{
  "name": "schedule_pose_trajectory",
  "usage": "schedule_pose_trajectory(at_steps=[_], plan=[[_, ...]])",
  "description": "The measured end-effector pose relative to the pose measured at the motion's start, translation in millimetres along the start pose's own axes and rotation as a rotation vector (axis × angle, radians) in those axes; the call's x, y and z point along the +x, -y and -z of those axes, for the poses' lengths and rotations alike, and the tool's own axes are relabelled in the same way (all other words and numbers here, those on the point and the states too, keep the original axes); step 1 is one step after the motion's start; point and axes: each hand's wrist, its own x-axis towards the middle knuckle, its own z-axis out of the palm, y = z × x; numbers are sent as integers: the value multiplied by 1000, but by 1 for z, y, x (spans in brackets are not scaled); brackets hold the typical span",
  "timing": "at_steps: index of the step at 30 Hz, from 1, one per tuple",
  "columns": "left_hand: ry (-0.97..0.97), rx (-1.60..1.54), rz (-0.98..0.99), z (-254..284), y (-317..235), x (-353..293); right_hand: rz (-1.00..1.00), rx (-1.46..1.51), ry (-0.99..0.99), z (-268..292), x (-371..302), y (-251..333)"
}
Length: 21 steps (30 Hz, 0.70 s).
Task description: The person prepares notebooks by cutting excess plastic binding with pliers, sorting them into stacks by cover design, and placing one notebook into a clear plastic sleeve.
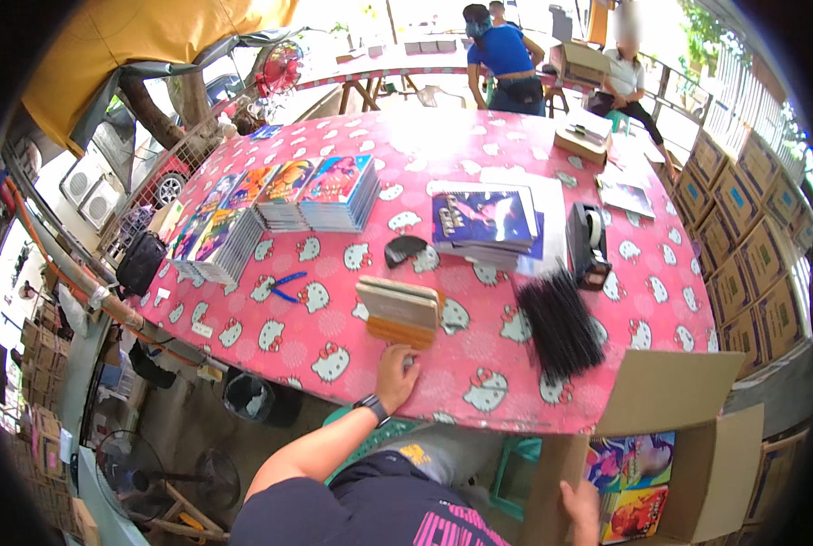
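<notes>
My left hand point(396, 378), with a dark watch on the wrist, rests on the pink table near its front edge. Its fingers are curled, and I cannot make out what, if anything, is in them. Just beyond it stands a wooden block stand point(399, 311) with a pale top. My right hand point(581, 510) grips the left side of an open cardboard box point(725, 473) at the lower right. Bright-covered notebooks point(639, 514) lie in stacks inside that box. Right of the wooden stand is a bundle of black binding coils point(559, 323).
Notebook stacks point(334, 196) stand at the table's left, with blue pliers point(286, 287) nearer me. Purple spiral notebooks point(484, 218) and a black tape dispenser point(589, 246) sit at the right. Piled cartons point(752, 255) line the right side. A person in blue point(507, 59) bends over a far table.
</notes>
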Motion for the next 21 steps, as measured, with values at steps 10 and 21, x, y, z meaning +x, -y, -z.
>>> schedule_pose_trajectory(at_steps=[10, 21], plan=[[-147, -410, 307, 96, 136, 108, 330, 407, -143, 27, 52, 234], [110, -976, 415, 41, 126, 153, 400, -98, -700, -137, 170, 299]])
